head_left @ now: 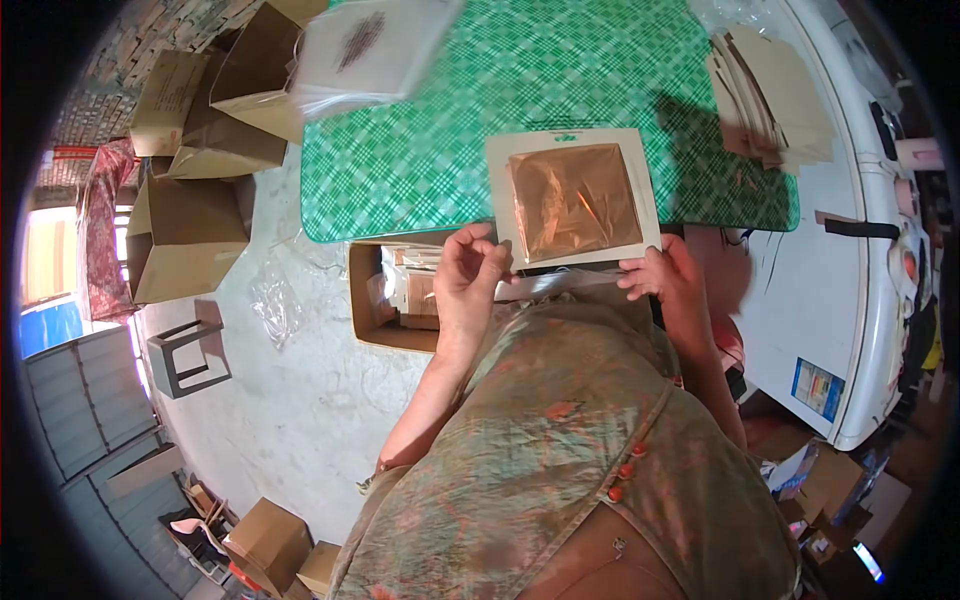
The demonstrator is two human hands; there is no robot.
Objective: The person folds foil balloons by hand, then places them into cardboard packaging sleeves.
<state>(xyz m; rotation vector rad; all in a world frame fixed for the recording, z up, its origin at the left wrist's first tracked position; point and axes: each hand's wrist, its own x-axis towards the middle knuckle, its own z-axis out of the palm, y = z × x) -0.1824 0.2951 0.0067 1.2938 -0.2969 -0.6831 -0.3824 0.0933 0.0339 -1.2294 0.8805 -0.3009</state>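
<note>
A flat, pale square card packet (494, 190) with a copper-coloured shiny panel (575, 200) lies at the front edge of the green checked table, directly before me. Along its lower edge runs a strip of clear plastic sleeve (560, 284). My left hand (470, 280) is closed at the packet's lower left corner, thumb and fingers pinching the plastic. At the lower right corner, my right hand (665, 278) pinches the other end of that plastic with curled fingers.
A stack of clear plastic bags (375, 50) lies at the table's far left, brown card pieces (770, 95) at its right. An open carton (365, 325) with packets stands below the table edge. More cartons (190, 235) and a grey stool frame (190, 350) stand left.
</note>
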